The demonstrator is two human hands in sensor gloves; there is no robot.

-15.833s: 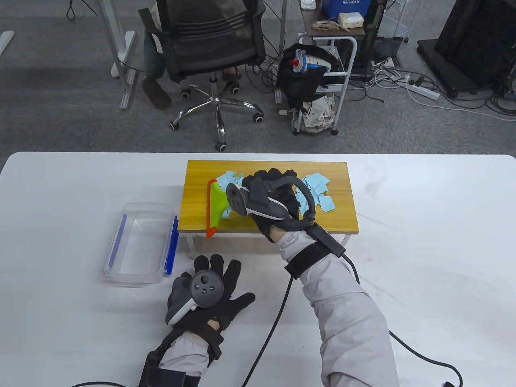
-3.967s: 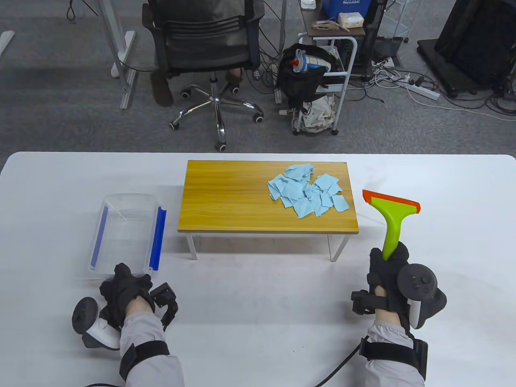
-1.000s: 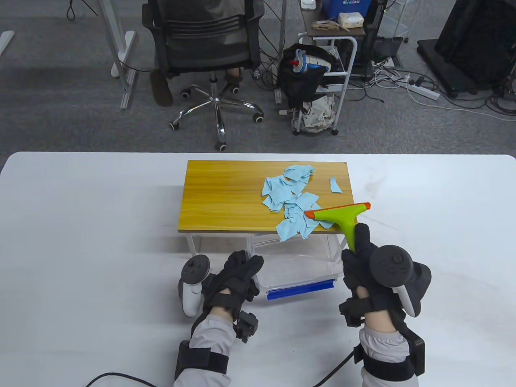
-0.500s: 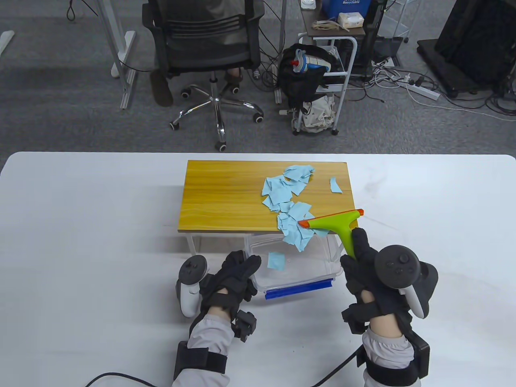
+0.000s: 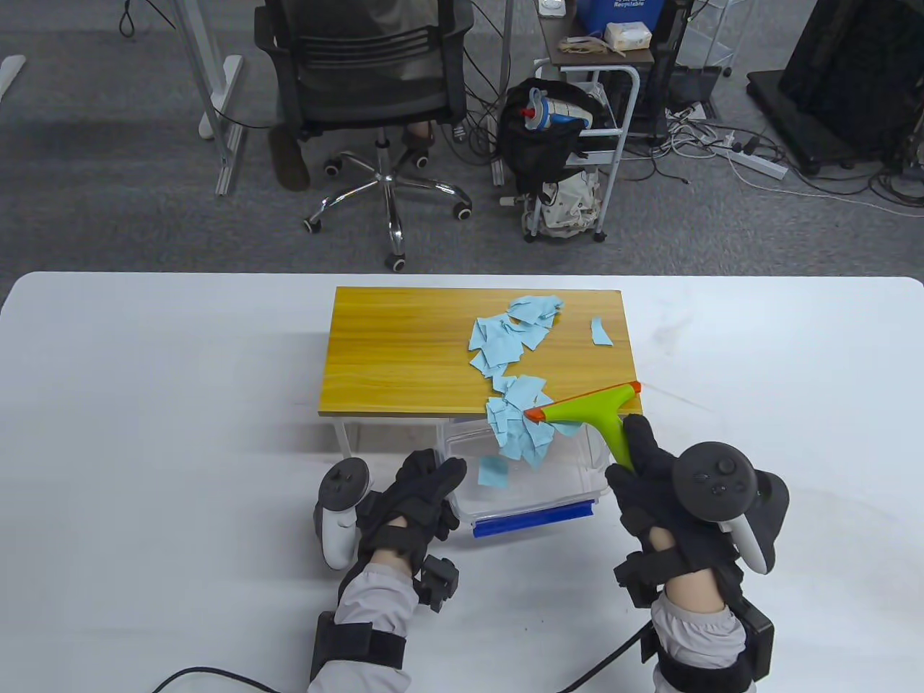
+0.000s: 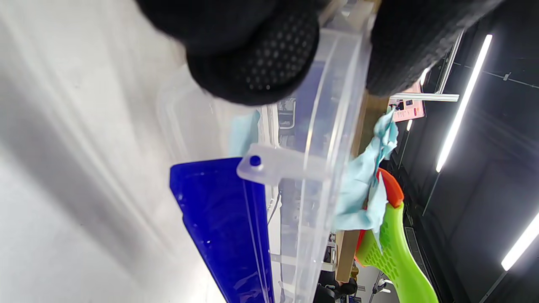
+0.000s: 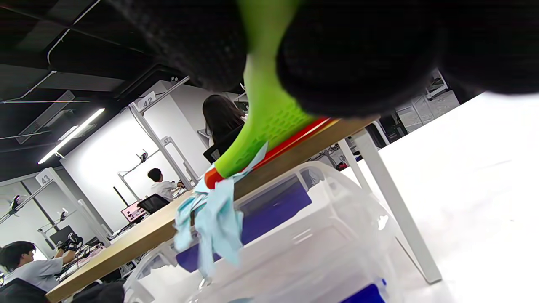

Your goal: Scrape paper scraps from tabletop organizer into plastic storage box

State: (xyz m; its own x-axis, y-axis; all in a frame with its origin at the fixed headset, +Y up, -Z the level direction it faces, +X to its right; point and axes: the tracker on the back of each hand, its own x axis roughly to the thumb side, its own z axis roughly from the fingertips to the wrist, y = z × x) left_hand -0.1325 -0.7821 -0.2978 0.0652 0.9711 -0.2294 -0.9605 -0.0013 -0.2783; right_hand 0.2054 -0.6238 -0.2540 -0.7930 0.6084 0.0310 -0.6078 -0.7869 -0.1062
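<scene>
Paper scraps, light and likely to flutter, overhang the wooden organizer's near edge above the plastic storage box. The right hand grasps the squeegee handle; the left hand grips the box rim.

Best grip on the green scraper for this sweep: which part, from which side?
By the narrow green stem of the scraper, from the near side, as the right hand grips it now. The wide orange blade edge lies across the organizer's front edge, pushing paper scraps into the storage box; the stem points back toward the person.
</scene>
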